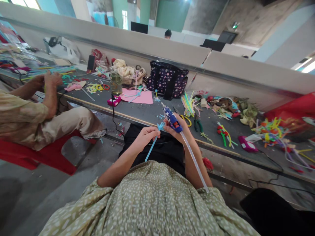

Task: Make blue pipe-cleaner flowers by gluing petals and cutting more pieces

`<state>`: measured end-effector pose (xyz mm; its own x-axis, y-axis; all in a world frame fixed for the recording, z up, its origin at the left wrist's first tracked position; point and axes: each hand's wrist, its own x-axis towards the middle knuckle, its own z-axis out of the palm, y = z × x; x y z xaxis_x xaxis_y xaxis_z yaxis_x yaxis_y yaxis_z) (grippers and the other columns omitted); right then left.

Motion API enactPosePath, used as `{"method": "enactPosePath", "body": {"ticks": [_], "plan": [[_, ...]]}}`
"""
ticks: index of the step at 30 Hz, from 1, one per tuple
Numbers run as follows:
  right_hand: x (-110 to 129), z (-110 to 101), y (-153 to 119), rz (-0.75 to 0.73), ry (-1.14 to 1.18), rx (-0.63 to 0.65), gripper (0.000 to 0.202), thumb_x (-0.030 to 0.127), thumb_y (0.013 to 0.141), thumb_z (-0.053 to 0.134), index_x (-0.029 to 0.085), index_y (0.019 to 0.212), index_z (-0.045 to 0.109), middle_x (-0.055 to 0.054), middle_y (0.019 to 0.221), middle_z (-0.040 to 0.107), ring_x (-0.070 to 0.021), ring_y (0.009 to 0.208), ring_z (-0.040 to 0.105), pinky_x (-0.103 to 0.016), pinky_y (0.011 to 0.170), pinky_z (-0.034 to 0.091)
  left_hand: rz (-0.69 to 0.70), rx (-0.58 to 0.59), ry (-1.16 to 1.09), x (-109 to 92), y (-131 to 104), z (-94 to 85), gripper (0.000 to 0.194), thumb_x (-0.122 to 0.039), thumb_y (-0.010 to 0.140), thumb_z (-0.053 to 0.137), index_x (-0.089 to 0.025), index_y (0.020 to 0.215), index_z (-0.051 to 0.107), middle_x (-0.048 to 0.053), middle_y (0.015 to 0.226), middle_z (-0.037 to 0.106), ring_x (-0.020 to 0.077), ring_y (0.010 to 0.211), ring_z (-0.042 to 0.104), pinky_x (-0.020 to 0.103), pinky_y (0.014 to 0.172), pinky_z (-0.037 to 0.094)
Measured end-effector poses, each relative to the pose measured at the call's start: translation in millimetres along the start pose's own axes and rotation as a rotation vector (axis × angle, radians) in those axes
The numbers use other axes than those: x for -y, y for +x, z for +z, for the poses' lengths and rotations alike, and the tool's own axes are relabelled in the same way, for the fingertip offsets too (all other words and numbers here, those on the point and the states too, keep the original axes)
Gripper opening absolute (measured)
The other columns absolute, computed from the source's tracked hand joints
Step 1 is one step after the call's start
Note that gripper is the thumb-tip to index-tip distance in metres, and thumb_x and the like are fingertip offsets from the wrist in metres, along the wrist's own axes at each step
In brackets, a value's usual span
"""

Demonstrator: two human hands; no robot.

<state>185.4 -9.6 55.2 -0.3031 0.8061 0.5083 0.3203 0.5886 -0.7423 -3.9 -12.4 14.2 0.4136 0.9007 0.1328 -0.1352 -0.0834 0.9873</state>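
Between thumb and fingers, my left hand pinches a light-blue pipe-cleaner flower, its straight stem slanting down toward my lap. My right hand is wrapped round a dark blue glue gun with a star pattern. A long clear glue stick runs out of its rear, down along my right forearm. The gun's nozzle points up and away over the table edge. My right fingertips are close by the flower; whether they touch it I cannot tell. Small blue clippings lie on the table just beyond.
On the dark table are a pink sheet, a glass jar, a dotted bag, yellow-handled scissors, green-handled pliers and pipe-cleaner bundles. A co-worker's hands work at the left. Cords hang below the edge.
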Motion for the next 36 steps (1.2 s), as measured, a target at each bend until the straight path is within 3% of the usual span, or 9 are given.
{"method": "enactPosePath", "body": {"ticks": [8, 24, 32, 36], "plan": [[-3, -1, 2, -0.072, -0.043, -0.098, 0.022, 0.030, 0.079, 0.072, 0.021, 0.095, 0.059, -0.001, 0.087, 0.059, -0.0126, 0.075, 0.055, -0.025, 0.068, 0.046, -0.015, -0.015, -0.045, 2, 2, -0.3, 0.026, -0.035, 0.078, 0.061, -0.014, 0.062, 0.061, -0.001, 0.059, 0.055, 0.0085, 0.055, 0.046, 0.022, 0.057, 0.035], [0, 3, 6, -0.039, -0.023, -0.080, 0.022, 0.027, 0.079, 0.071, 0.020, 0.095, 0.058, -0.001, 0.087, 0.061, -0.0127, 0.077, 0.057, -0.025, 0.070, 0.048, -0.026, 0.003, -0.048, 5, 4, -1.9, 0.026, -0.036, 0.078, 0.062, -0.015, 0.062, 0.062, -0.001, 0.059, 0.055, 0.0087, 0.054, 0.047, 0.022, 0.057, 0.037], [-1, 0, 1, -0.012, 0.031, -0.249, 0.021, 0.032, 0.078, 0.074, 0.022, 0.088, 0.058, 0.000, 0.085, 0.063, -0.0146, 0.075, 0.062, -0.028, 0.071, 0.050, -0.045, -0.028, -0.155, 11, 7, -4.9, 0.027, -0.038, 0.078, 0.064, -0.014, 0.066, 0.064, 0.000, 0.061, 0.057, 0.0083, 0.054, 0.051, 0.021, 0.057, 0.041], [-3, -1, -6, 0.041, 0.110, -0.268, 0.025, 0.038, 0.078, 0.074, 0.023, 0.091, 0.059, -0.001, 0.087, 0.065, -0.0164, 0.071, 0.067, -0.030, 0.069, 0.052, -0.058, -0.021, -0.195, 12, 8, -6.2, 0.028, -0.041, 0.079, 0.066, -0.014, 0.072, 0.067, 0.001, 0.063, 0.059, 0.0090, 0.057, 0.053, 0.022, 0.060, 0.045]]}}
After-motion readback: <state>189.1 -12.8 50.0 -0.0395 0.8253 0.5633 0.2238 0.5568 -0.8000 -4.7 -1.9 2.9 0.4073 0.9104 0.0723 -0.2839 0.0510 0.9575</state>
